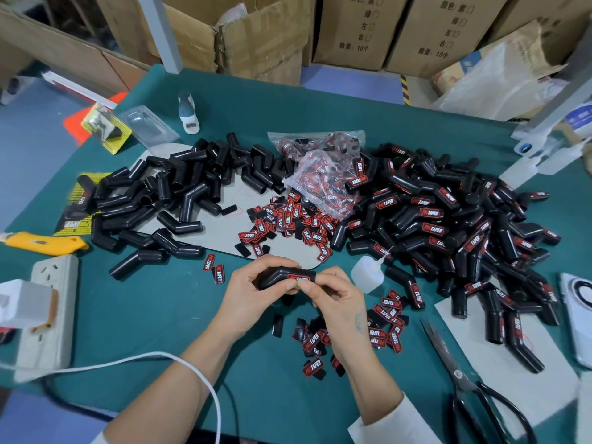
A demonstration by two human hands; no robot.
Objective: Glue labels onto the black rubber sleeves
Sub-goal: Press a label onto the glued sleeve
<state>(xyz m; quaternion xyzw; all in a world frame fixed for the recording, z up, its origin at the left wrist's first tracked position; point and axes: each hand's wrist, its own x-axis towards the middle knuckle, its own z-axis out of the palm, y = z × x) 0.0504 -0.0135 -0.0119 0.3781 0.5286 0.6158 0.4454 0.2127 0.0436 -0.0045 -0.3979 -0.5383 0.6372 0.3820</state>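
Note:
My left hand (253, 290) and my right hand (333, 296) together hold one bent black rubber sleeve (275, 278) above the green table. A red and black label (299, 278) sits on its upper face, and my right thumb presses at the label's edge. A pile of unlabelled sleeves (166, 193) lies at the left. The labelled sleeves (448, 225) are heaped at the right. Loose labels (288, 222) are spread in the middle and more labels (384, 328) lie under my right wrist. A small clear glue bottle (368, 272) stands just right of my hands.
Black scissors (474, 389) lie at the lower right. A power strip (48, 312) with a white cable (160, 360) sits at the left, beside a yellow utility knife (45, 243). A clear bag of labels (320, 177) lies mid-table. Cardboard boxes (352, 27) line the back edge.

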